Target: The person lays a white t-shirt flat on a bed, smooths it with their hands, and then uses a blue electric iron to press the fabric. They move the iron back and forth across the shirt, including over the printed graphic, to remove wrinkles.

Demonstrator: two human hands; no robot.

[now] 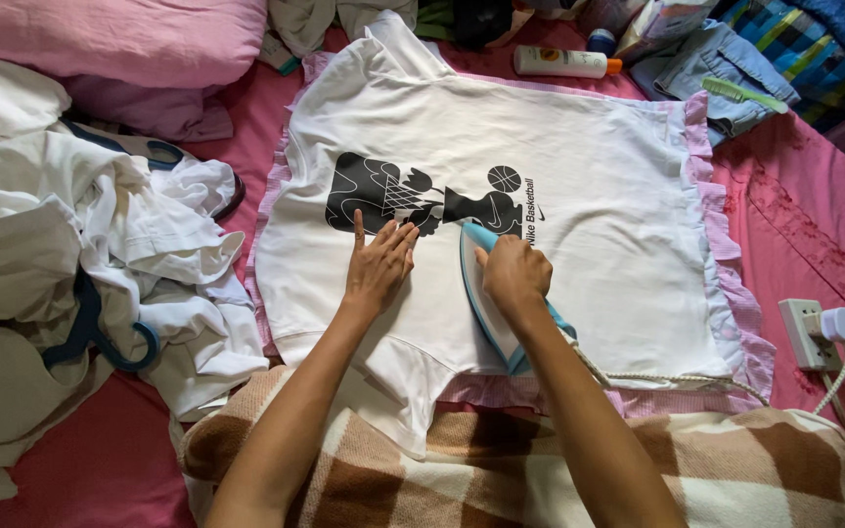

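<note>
A white t-shirt [579,186] with a black graphic print lies spread flat on a pink frilled cloth [726,284]. My right hand [512,274] grips the handle of a white and teal clothes iron [486,303], whose tip rests on the shirt just below the print. My left hand [379,262] lies flat on the shirt with fingers spread, beside the iron and touching the print's lower edge. The iron's cord [677,379] runs right along the shirt's near edge.
A heap of white garments with blue hangers [100,332] lies at left. A wall socket with a white plug [819,330] sits at right. A brown checked blanket [735,469] covers the near edge. Pink pillows [119,39], a lotion bottle [559,63], folded jeans and a green comb lie beyond.
</note>
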